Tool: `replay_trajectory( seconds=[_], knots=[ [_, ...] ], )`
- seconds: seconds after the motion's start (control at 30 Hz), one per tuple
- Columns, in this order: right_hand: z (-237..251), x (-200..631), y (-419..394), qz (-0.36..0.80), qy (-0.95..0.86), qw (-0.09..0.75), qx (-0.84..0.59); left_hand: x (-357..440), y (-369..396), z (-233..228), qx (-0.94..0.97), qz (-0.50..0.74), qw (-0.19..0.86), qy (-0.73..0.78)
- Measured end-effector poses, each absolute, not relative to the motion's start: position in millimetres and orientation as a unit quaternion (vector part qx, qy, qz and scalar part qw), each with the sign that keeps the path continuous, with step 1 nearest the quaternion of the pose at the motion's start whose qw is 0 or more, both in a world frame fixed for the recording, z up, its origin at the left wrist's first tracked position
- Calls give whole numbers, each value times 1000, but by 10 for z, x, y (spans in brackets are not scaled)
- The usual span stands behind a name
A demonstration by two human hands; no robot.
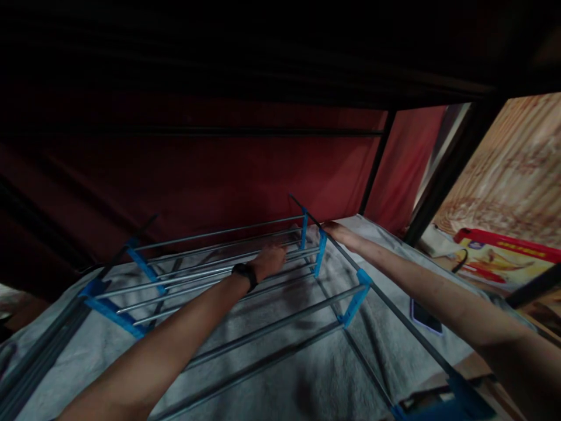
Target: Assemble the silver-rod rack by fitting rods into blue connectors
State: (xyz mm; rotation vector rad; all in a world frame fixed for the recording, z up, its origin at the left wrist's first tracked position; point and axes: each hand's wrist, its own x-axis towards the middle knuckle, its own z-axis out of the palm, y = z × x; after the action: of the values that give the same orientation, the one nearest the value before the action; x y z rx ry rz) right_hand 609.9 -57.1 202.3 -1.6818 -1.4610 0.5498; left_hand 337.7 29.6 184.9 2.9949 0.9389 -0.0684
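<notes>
Down under a dark overhang, both arms reach forward over a metal rack [245, 292] made of thin grey rods joined by blue plastic connectors. It lies tipped on a pale grey blanket [307, 374] that covers what looks like a bed.

Her or his left hand [269, 260] lies on top of the rods near the far end of the rack, fingers curled down over one of them, so it appears closed on the rod, though the fingertips are hidden behind the metal. A black wristband [245, 275] sits just behind that hand on the wrist.

Off to the right of it, the right hand [337, 230] stretches along the dark side rail of the rack and touches it at the far corner, just beside two blue connectors [321, 252]. Whether its fingers are wrapped round the rail or only resting against it I cannot tell; it is small and dim there.

Nearer than the right hand, below its forearm, a phone [424, 317] lies flat on the blanket, apart from the rack. Beyond both hands hangs a red curtain [245, 175], with a black upright post [376, 164] to its right. Further right of the right arm stands a wood-grain panel [512, 169], and below it a red and yellow box [504, 254].
</notes>
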Motion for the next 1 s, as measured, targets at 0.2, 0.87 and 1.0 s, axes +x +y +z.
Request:
replay_trajectory(
  seconds=[0.2, 0.87, 1.0],
  knots=[
    [1806, 6154, -468, 299, -508, 431, -683, 3539, 482, 1617, 962, 15, 85, 260],
    [1828, 6057, -461, 301, -540, 397, -678, 3588, 254, 1774, 930, 53, 159, 327],
    [1849, 6031, -482, 313, -534, 403, -674, 3586, 199, 1841, 925, 57, 150, 345]
  ],
)
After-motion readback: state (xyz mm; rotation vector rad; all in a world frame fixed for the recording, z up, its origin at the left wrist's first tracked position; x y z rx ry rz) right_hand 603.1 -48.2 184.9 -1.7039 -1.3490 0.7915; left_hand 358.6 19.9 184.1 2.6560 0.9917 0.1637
